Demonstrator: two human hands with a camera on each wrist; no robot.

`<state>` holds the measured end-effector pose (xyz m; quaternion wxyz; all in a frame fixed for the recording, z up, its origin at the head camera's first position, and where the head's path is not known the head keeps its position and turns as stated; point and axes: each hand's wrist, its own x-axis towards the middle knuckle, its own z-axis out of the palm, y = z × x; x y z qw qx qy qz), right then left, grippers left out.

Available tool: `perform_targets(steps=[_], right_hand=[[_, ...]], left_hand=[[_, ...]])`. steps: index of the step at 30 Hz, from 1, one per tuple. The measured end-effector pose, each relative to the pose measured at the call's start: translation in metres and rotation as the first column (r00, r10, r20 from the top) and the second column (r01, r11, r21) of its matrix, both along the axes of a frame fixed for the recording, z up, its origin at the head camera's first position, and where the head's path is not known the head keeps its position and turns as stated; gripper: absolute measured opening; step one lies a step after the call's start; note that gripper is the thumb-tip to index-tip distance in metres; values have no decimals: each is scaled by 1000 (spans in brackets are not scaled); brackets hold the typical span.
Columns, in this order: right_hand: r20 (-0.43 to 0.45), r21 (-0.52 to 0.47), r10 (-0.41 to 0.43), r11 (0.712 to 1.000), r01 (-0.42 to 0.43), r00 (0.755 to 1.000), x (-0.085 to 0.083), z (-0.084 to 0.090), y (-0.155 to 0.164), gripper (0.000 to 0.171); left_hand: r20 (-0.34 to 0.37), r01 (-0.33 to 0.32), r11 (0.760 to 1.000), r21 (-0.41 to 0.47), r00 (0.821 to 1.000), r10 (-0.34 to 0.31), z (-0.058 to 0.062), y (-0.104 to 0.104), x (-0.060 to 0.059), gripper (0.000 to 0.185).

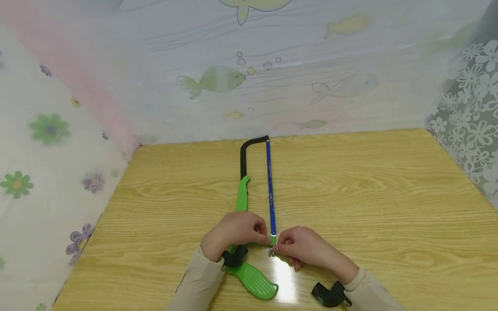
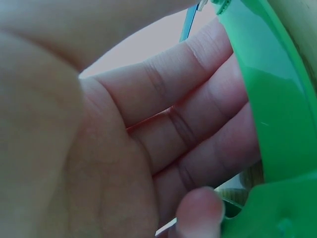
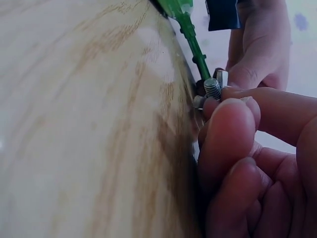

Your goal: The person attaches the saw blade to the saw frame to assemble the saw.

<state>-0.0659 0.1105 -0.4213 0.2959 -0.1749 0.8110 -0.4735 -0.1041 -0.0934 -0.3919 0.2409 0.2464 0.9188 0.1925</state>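
A hacksaw lies flat on the wooden table, with a green handle, a black frame and a blue blade that runs away from me. My left hand curls round the green part at the blade's near end. My right hand pinches the small metal wing nut on the threaded screw there. In the right wrist view its fingertips press against the nut, close to the tabletop. The left fingers fill the left wrist view.
Patterned curtains with fish and flowers close in the table on the far, left and right sides. A black wrist strap shows at my right wrist. Bare wood stretches to the left and right of the saw.
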Motion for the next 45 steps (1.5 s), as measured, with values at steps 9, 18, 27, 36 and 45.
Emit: perform_targets(steps=[9, 18, 27, 36, 45], right_hand=[[-21, 11, 4, 1000, -4, 1000, 0, -1, -1, 33], [-14, 29, 4, 1000, -3, 1000, 1, -2, -2, 39], [-63, 86, 11, 996, -6, 998, 1, 0, -5, 43], [-108, 135, 12, 991, 3, 994, 3, 2, -6, 41], [-15, 34, 49, 998, -48, 999, -1, 2, 0, 33]], left_hand=[[-4, -7, 1000, -10, 1000, 7, 0, 1, 0, 18], [-5, -1, 1000, -12, 1000, 1, -2, 0, 1, 18], [-12, 8, 1000, -5, 1000, -8, -2, 0, 0, 16], [-24, 16, 1000, -6, 1000, -16, -1, 2, 0, 13], [-10, 2, 1000, -9, 1000, -2, 0, 1, 0, 18]])
